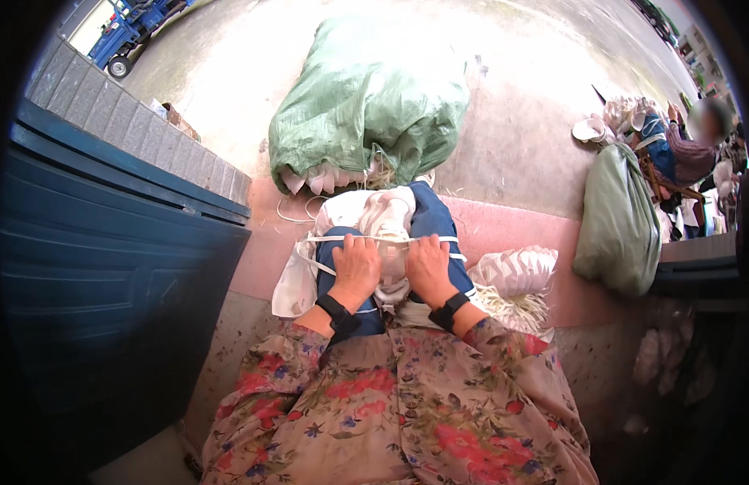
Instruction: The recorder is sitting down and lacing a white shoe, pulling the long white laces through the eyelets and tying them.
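My left hand and my right hand are side by side over my knees, both with fingers curled on a thin white cord. The cord runs taut between them and reaches past each hand across my blue-clad legs. Beneath it, between my knees, sits a bundle of white pieces whose exact kind I cannot make out. A loose white piece hangs beside my left leg. To the right of my legs lies a stack of white pieces with a fringe of pale cords.
A large green woven sack with white pieces at its mouth stands ahead. At right are another green sack and a seated person. A blue door stands at left. Far left is a blue vehicle.
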Available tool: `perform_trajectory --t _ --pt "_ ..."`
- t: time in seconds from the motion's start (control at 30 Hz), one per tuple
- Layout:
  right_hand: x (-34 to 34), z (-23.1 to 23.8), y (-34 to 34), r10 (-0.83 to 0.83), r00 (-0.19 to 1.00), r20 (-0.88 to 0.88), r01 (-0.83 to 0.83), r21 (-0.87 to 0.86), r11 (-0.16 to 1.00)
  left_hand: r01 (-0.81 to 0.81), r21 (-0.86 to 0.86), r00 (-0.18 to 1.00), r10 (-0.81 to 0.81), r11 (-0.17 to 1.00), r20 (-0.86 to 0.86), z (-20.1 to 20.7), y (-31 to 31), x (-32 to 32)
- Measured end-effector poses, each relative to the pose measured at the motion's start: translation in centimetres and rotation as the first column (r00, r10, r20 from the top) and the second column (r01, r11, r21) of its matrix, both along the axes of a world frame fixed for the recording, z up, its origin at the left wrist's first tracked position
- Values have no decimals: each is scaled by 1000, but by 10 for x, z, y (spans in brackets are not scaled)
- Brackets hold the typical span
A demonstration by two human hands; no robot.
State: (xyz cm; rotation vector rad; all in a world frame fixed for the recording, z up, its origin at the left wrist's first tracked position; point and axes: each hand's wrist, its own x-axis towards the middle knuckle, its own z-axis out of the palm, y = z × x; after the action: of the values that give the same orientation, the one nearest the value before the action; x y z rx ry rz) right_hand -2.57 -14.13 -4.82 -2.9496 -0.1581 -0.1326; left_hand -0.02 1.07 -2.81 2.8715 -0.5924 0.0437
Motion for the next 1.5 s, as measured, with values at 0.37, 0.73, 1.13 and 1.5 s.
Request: perform_trajectory --t 0.37,0.73,1.13,1.5 --pt "10 -12 -18 60 992 111 -109 506 856 105 -210 994 -99 972 38 14 -2 28" --pt "13 -14 -19 202 970 134 -240 423 874 -20 -394 820 -211 919 -533 -10 -32 72" --pt "33 50 -24 379 876 298 -460 278 843 -544 -570 478 -330 616 -814 43 -35 96" --pt "17 291 -126 -615 100 782 -481 579 658 193 -269 867 -293 944 -403 -6 -53 76"
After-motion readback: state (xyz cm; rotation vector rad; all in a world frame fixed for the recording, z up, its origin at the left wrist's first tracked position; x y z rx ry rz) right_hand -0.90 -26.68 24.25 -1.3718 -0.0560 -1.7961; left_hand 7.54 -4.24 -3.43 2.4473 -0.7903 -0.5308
